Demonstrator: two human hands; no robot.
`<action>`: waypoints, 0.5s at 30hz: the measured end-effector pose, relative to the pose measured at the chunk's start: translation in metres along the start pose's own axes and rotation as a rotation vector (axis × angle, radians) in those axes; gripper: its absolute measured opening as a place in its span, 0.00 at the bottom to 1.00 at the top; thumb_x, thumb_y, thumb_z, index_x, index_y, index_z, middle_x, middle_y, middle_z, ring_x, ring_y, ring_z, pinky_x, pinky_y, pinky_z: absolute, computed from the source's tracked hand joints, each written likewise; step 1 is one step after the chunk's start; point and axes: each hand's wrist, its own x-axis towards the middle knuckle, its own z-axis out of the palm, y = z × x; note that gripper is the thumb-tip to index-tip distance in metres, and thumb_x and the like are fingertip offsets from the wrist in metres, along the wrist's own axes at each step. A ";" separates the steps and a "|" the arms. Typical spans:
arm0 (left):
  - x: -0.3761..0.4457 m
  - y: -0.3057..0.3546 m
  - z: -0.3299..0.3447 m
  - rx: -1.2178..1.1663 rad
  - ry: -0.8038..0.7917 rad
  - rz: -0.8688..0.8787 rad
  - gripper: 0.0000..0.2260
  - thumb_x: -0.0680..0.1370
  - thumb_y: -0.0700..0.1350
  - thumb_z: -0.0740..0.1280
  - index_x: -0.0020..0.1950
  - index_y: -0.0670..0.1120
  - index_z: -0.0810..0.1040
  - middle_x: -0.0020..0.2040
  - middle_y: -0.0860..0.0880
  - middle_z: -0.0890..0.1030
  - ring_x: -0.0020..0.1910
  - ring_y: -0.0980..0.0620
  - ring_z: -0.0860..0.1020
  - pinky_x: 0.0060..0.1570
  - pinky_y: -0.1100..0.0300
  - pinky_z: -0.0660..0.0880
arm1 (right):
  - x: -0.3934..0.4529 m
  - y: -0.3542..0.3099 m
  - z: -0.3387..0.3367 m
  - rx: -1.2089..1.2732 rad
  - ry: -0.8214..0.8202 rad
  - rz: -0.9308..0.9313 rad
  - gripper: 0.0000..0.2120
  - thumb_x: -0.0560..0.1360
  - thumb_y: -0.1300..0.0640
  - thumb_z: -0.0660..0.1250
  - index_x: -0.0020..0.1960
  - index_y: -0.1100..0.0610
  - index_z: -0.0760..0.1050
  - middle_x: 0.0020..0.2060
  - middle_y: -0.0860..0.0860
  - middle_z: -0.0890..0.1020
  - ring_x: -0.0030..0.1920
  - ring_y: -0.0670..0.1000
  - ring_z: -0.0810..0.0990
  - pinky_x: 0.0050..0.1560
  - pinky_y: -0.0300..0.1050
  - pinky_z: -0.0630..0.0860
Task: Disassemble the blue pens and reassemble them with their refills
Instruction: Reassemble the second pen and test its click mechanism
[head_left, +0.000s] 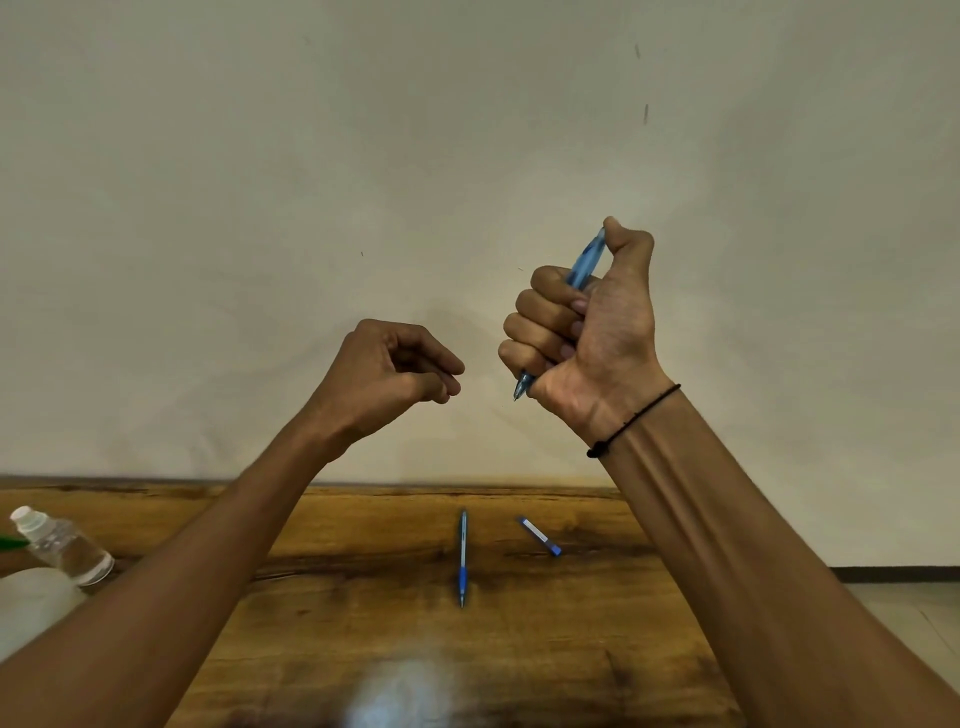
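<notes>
Left hand (395, 371) is hovering raised above the table (363, 649), fingers loosely curled, pinching nothing I can make out (anything tiny between the fingertips would be too small to tell). Well below it and to its right, one blue pen (462, 558) is lying whole on the wood, tip pointing toward the camera. Just right of that pen, a short blue piece (540, 536) is sitting loose, looking like a cap or barrel section. Right hand (582, 332) is fisting around a second blue pen (584, 267), thumb pressing on its top end, tip poking out below the fist.

Progress guess: partway. The held pen is looking assembled, the table pen too; the loose piece is suggesting something's not yet back together. No separate refill is showing.
</notes>
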 end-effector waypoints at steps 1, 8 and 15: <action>0.000 0.000 0.000 0.001 0.000 0.000 0.13 0.74 0.29 0.72 0.50 0.45 0.88 0.41 0.48 0.89 0.43 0.51 0.88 0.50 0.55 0.85 | 0.000 0.000 0.000 0.000 -0.001 0.000 0.31 0.78 0.29 0.52 0.28 0.51 0.53 0.20 0.46 0.55 0.21 0.46 0.51 0.24 0.38 0.49; -0.001 0.002 0.002 0.005 -0.002 -0.001 0.13 0.74 0.29 0.72 0.50 0.44 0.88 0.41 0.48 0.89 0.43 0.50 0.88 0.51 0.52 0.85 | -0.001 0.000 -0.001 -0.002 -0.007 -0.002 0.31 0.78 0.28 0.51 0.28 0.51 0.53 0.20 0.46 0.55 0.20 0.46 0.51 0.23 0.39 0.50; 0.000 0.001 0.002 0.006 -0.007 -0.008 0.13 0.74 0.29 0.72 0.50 0.45 0.88 0.41 0.48 0.89 0.44 0.50 0.88 0.53 0.48 0.85 | 0.000 0.000 -0.001 0.005 -0.011 -0.003 0.32 0.78 0.28 0.51 0.28 0.51 0.53 0.20 0.46 0.55 0.20 0.46 0.51 0.23 0.39 0.50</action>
